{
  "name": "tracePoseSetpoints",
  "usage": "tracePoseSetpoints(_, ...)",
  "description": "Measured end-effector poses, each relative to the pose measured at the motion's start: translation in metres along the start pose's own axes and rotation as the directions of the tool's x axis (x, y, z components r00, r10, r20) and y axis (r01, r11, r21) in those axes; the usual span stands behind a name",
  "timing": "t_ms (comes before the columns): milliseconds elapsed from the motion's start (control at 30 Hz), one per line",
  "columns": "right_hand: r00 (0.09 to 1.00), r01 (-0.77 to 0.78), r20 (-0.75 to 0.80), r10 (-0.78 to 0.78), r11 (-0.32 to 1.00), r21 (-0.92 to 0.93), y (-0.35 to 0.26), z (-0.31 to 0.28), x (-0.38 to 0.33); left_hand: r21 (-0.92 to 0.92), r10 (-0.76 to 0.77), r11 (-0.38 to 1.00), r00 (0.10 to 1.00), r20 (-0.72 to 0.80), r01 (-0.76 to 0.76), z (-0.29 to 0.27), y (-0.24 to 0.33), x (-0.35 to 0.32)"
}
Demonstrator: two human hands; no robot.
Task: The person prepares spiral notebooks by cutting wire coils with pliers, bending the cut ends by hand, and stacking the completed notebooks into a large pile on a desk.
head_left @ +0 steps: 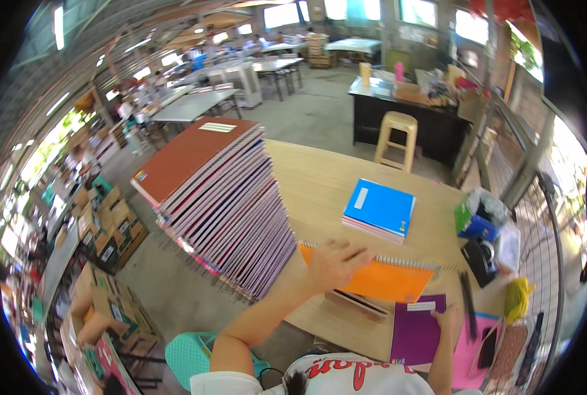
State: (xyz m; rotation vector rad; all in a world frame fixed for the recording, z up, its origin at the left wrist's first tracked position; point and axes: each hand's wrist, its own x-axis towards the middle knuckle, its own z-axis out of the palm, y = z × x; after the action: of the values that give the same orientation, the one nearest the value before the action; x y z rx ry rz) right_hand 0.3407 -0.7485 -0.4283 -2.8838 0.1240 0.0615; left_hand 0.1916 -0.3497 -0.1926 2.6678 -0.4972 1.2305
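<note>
My left hand [333, 262] lies on an orange spiral notebook [385, 276], gripping it near its left end, just to the right of a tall leaning stack of spiral notebooks [221, 197] with a brown cover on top. The orange notebook rests on a thin dark-edged book [359, 303]. My right hand [448, 320] presses flat on a purple notebook [415, 332] at the near edge of the wooden table [320, 178]. A small stack topped by a blue notebook [379, 209] lies farther back on the table.
A tape dispenser [481, 260], a green-blue box [474, 220], a black pen [468, 306], a pink sheet [468, 349] and a phone [487, 345] crowd the table's right side. A teal plastic chair [188, 355] sits below left. A tan stool [395, 138] stands beyond the table.
</note>
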Motion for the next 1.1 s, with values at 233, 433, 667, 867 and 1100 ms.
tracePoseSetpoints(233,0.855,0.29,0.172,-0.49,0.725,0.624,0.016,-0.051,0.013,0.251,-0.254,0.872,0.827,-0.501,0.42,-0.24,-0.05,0.119)
tracePoseSetpoints(433,0.723,0.691,-0.163,-0.671,0.7,0.183,-0.026,-0.211,-0.047,0.232,-0.536,0.777,0.808,-0.244,0.585,-0.391,-0.235,0.104)
tracePoseSetpoints(667,0.482,0.866,-0.714,-0.507,0.4,0.3,-0.153,-0.361,-0.085,0.581,-0.897,0.377,0.44,0.037,0.721,-0.331,-0.332,-0.022)
tracePoseSetpoints(867,0.614,0.393,-0.641,-0.46,-0.526,0.754,-0.436,-0.404,-0.103,0.006,-0.837,0.492,0.471,0.278,0.871,-0.36,-0.332,-0.048)
tracePoseSetpoints(1100,0.849,0.233,-0.327,-0.415,-0.261,0.937,-0.649,-0.264,-0.131,-0.711,-0.622,0.4,0.741,0.254,0.579,-0.414,-0.297,-0.107)
